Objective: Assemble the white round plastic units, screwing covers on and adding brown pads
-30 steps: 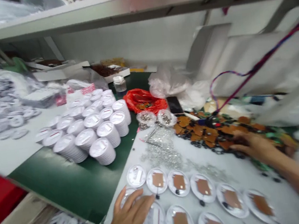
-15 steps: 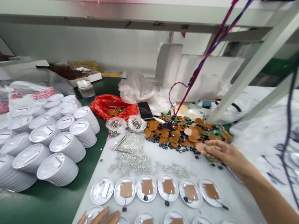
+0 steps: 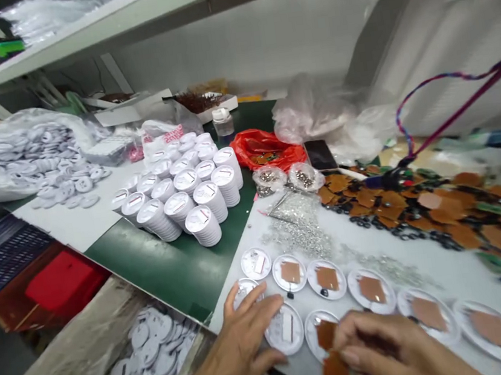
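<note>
Spread over the near white discs is my left hand [image 3: 248, 340], its fingers apart and nothing held; it lies by a disc with a white strip [image 3: 286, 328]. My right hand [image 3: 379, 342] pinches a brown square piece [image 3: 335, 373] between thumb and fingers, low in the view. Just behind that piece, a white disc [image 3: 313, 338] carries another brown piece, partly covered by my fingers. A row of white discs runs to the right, several bearing brown squares [image 3: 328, 278] with small black parts at their edges.
Stacks of white discs [image 3: 199, 218] stand on the green surface [image 3: 150, 266]. Tiny clear pieces [image 3: 301, 230], a red bag [image 3: 268, 149] and a pile of brown pieces [image 3: 444, 206] lie behind. A basket of white discs [image 3: 148, 358] sits lower left; cables hang at right.
The view has swung left. My right hand has come from the brown pile to the near discs with a brown piece. My left hand stays spread by the discs.
</note>
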The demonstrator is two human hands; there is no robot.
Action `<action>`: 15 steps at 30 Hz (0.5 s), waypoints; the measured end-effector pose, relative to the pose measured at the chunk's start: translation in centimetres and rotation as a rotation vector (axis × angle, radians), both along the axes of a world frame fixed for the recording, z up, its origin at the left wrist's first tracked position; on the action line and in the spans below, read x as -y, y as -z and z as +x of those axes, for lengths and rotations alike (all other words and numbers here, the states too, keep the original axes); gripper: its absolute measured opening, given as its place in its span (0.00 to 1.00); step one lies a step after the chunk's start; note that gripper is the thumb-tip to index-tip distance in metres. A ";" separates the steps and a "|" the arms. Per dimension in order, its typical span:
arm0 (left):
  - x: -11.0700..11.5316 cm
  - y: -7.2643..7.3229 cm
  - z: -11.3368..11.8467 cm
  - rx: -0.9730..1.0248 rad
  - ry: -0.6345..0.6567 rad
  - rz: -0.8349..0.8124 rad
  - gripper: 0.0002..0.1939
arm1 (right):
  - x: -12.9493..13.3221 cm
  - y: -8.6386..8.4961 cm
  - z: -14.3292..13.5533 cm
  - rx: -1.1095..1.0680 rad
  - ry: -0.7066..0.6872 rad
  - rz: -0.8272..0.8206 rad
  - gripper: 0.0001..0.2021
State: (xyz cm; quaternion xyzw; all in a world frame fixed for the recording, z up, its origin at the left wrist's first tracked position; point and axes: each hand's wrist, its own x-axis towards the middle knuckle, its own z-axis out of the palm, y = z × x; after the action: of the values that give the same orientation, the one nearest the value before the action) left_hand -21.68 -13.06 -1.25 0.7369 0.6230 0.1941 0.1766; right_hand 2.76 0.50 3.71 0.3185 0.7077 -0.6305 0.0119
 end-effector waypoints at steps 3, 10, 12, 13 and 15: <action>-0.2 -0.1 0.1 0.010 0.001 -0.010 0.49 | 0.9 1.2 -2.9 -0.016 0.013 0.075 0.12; -0.2 -0.4 -0.2 0.035 0.043 -0.057 0.50 | 1.7 3.5 -5.4 0.038 0.038 0.421 0.10; -0.1 -0.1 -0.2 0.046 0.043 -0.053 0.50 | 1.9 3.8 -5.6 0.049 0.040 0.486 0.10; -0.1 0.1 -0.3 0.051 0.044 -0.050 0.49 | 2.0 4.0 -5.7 0.051 0.044 0.519 0.09; 0.0 0.5 -0.4 0.061 0.053 -0.045 0.48 | 2.1 4.4 -5.7 0.039 0.057 0.590 0.09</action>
State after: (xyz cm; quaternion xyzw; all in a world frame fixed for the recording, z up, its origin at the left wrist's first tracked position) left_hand -22.04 -13.08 -1.77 0.7427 0.6017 0.1978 0.2172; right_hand -2.92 -1.61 -0.68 0.3397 0.8509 -0.3915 -0.0854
